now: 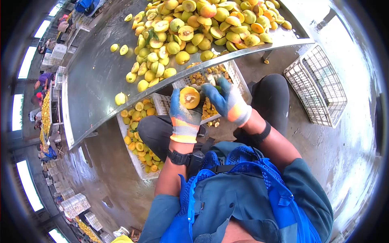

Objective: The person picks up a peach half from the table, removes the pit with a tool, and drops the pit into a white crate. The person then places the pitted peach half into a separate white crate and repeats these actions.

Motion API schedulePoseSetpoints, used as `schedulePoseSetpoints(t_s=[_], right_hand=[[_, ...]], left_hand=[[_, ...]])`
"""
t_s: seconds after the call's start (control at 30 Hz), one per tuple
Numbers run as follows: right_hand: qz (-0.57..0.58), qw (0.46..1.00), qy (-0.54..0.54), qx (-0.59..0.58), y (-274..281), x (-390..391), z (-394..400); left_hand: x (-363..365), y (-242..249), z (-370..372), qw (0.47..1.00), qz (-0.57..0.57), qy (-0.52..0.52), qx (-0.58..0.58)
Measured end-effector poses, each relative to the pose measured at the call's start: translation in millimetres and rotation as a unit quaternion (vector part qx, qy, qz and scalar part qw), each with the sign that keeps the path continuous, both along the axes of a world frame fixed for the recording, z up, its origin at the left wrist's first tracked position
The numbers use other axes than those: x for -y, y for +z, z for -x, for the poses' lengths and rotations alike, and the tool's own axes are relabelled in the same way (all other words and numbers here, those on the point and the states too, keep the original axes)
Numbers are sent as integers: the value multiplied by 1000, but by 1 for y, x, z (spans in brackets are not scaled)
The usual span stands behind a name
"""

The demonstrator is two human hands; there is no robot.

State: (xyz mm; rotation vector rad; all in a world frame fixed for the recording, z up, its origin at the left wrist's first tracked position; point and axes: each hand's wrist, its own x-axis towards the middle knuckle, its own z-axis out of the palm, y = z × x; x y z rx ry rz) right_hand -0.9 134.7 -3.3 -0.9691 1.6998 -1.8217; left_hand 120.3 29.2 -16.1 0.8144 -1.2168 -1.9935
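Observation:
My left hand (183,111), in a blue-and-orange work glove, is closed around a halved yellow peach (189,97), its cut face turned up with the pit hollow showing. Close to its right, my gloved right hand (227,101) has its fingers curled round something small, with a bit of green showing by the fingers; its shape is mostly hidden. Both hands are just below the metal table's edge (190,71). Beneath them a white crate (242,77) holds small brown and orange pieces. Many peaches, whole and halved (186,32), are heaped on the table.
A white crate (137,166) of peach halves stands on the wet floor by my left knee. To the right is another white basket (318,85). My knees flank the middle crate. Far left, people (42,83) work near more crates and a long row of yellow fruit.

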Motion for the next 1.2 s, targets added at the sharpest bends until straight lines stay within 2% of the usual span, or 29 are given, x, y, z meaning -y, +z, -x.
schedulePoseSetpoints(t_s=[0.03,0.07,0.13,0.17,0.2,0.3,0.43,0.63,0.73,0.83,0.93,1.03,1.1,1.17,1.2], right_hand=[[-35,999,25,2,8,-9,-7],[-68,997,48,4,16,-16,-13],[-146,984,93,-40,42,-28,-19],[-182,975,116,-46,53,-31,-22],[-202,970,114,-70,51,-28,-25],[-225,962,113,-104,40,-23,-32],[-262,951,119,-116,38,-20,-36],[-186,973,136,-33,25,-20,-42],[-188,966,174,-28,22,-20,-36],[-243,947,198,-67,34,-21,-30],[-258,940,221,-42,33,-22,-26],[-174,955,235,55,27,-22,-23],[-93,957,275,8,13,-23,-19],[-123,938,316,77,6,-26,-14],[-190,908,334,166,24,-25,-11]], left_hand=[[-5,4,-5,979,183,-19,87],[-10,7,-10,919,355,-4,173],[-12,10,-6,989,144,29,29],[-13,11,-6,998,32,42,-43],[-9,14,-6,972,-173,65,-145],[-16,29,0,964,-208,104,-131],[-23,30,-3,970,-197,71,-126],[-30,27,-2,983,-123,93,-100],[-30,20,-2,983,-114,90,-115],[-27,19,3,987,-104,110,-43],[-29,24,6,983,-126,118,-63],[-25,17,-2,993,-107,52,-15],[-23,20,-4,986,-155,49,-25],[-27,23,-3,981,-180,70,-17],[-29,25,0,980,-177,93,-5]])
